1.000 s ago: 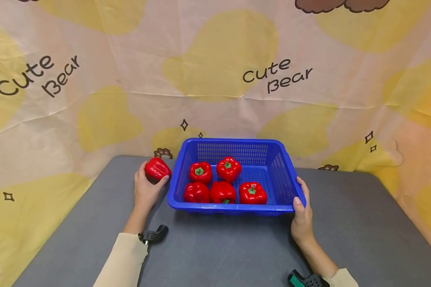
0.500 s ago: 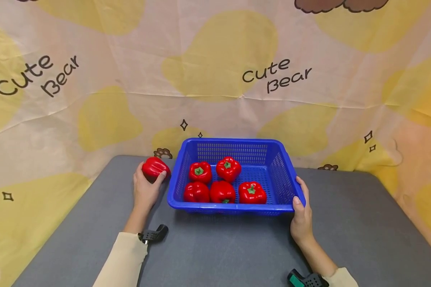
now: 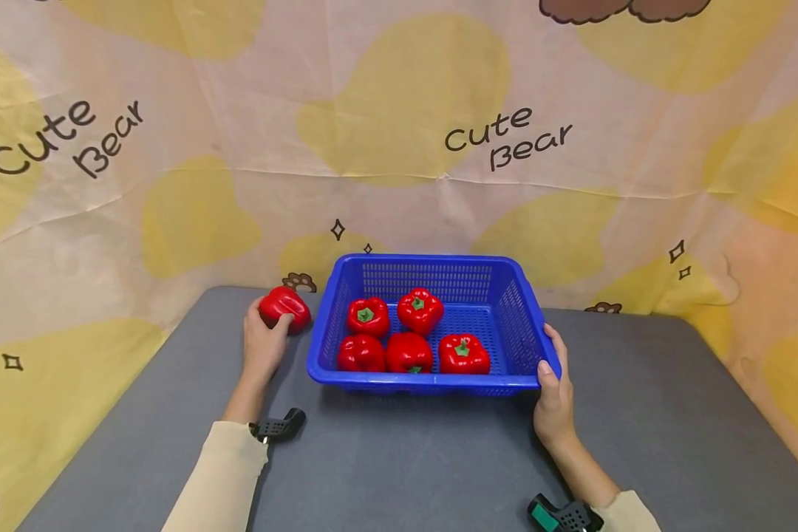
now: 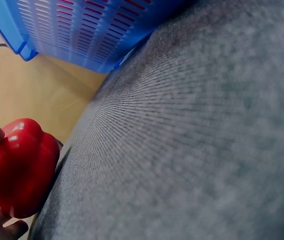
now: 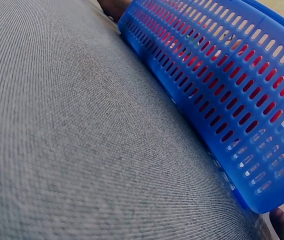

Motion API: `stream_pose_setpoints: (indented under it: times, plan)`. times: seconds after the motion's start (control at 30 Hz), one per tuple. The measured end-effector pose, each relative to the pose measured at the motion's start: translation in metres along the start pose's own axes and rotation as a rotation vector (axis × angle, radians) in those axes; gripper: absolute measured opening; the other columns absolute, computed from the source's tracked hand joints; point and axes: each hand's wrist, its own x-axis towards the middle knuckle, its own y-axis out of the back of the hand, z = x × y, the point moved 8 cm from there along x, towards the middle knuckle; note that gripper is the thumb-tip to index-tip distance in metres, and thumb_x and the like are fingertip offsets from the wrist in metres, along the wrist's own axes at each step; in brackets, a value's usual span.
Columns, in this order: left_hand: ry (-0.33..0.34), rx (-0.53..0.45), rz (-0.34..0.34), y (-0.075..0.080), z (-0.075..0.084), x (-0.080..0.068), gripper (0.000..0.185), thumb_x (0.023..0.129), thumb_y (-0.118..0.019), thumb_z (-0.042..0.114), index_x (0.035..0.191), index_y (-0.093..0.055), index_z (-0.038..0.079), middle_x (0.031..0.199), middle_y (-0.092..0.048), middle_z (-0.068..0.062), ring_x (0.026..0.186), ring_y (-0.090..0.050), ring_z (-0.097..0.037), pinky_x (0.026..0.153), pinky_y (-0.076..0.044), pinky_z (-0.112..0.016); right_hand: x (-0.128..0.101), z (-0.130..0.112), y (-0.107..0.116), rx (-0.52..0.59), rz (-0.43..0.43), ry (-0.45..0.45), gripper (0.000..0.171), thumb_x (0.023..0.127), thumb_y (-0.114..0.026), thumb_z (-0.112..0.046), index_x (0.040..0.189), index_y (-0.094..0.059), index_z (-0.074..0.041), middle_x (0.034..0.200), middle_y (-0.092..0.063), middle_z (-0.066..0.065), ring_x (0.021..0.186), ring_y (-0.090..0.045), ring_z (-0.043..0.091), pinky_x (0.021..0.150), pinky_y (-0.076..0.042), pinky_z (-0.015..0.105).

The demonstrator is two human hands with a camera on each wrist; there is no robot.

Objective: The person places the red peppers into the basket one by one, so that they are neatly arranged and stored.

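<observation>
Reading "Cute Bear" twice on the backdrop [image 3: 173,148], I see no other writing. My left hand [image 3: 262,343] grasps a glossy red pepper [image 3: 283,309] on the grey table [image 3: 399,458], left of the basket [image 3: 432,381]; its fingers curl round the near-left side of the pepper, which sits at the fingertips, just beside the basket's left wall. In the left wrist view the pepper [image 4: 19,172] looks smooth and lobed. My right hand [image 3: 553,388] grips the basket's near right corner, thumb on the rim. Five more peppers [image 3: 408,353] lie inside the blue slotted basket, green stems up.
</observation>
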Motion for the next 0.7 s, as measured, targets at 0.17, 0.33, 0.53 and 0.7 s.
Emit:
stream_pose_setpoints:
  times: [0.17,0.33,0.53,0.7]
  plan:
    - [-0.022,-0.035,0.000,-0.0007,-0.0003,-0.0007,0.058,0.094,-0.056,0.023,0.146,-0.039,0.004,0.146,-0.043,-0.025,0.135,-0.040,-0.039,0.114,-0.035,-0.057,0.0001,-0.0002,-0.0001,0.005,0.000,0.000,0.058,0.101,-0.029,-0.031,0.159,-0.028,-0.027,0.161,-0.036,0.008,0.131,-0.043,0.003,0.101,-0.037,0.006]
    - [-0.057,-0.071,0.027,-0.0002,-0.0024,0.0001,0.056,0.099,-0.060,0.031,0.141,-0.043,-0.002,0.142,-0.047,-0.027,0.132,-0.045,-0.040,0.113,-0.036,-0.054,0.0000,-0.0006,0.0000,-0.002,-0.003,0.001,0.058,0.101,-0.030,-0.031,0.159,-0.028,-0.027,0.161,-0.036,0.008,0.131,-0.043,0.003,0.102,-0.036,0.009]
    - [-0.041,-0.146,0.037,0.0006,-0.0064,0.0016,0.059,0.096,-0.065,0.030,0.142,-0.042,0.002,0.143,-0.050,-0.023,0.130,-0.050,-0.038,0.106,-0.043,-0.048,0.0003,-0.0012,-0.0004,-0.031,-0.013,-0.014,0.058,0.101,-0.029,-0.032,0.159,-0.027,-0.029,0.162,-0.034,0.006,0.135,-0.042,0.009,0.105,-0.037,0.015]
    - [-0.033,-0.157,0.022,0.0011,-0.0068,-0.0002,0.070,0.095,-0.065,0.029,0.153,-0.032,0.009,0.151,-0.045,-0.023,0.132,-0.047,-0.038,0.107,-0.043,-0.051,0.0003,-0.0003,0.0001,-0.052,-0.013,-0.026,0.058,0.101,-0.029,-0.032,0.159,-0.026,-0.030,0.163,-0.034,0.004,0.137,-0.042,0.016,0.108,-0.037,0.021]
